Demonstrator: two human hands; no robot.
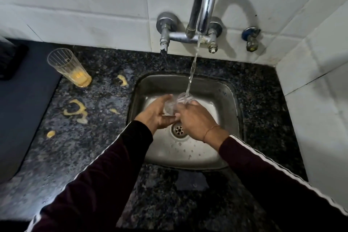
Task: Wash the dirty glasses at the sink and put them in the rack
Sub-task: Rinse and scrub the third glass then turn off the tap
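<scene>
Glass being rinsed is held over the sink, above the drain, tilted with its mouth toward the stream. Left hand is cupped under the base, fingers curled around it; right hand is wrapped around the upper body near the rim. Both hands are closed on it, not spread.

Judgement: rinse step, early in the task. Rim should be kept under the flow and the glass rotated so water reaches the whole inner wall; base is best kept supported, since wet glass will likely be slippery. Grip should stay clear of the steel wall to avoid a knock.

Further out on the counter, yellow spills are seen left of the sink. Second glass, with yellow residue at the bottom, stands upright beyond them, unwashed. Faucet is running at the back wall. Rack is not in view.
</scene>
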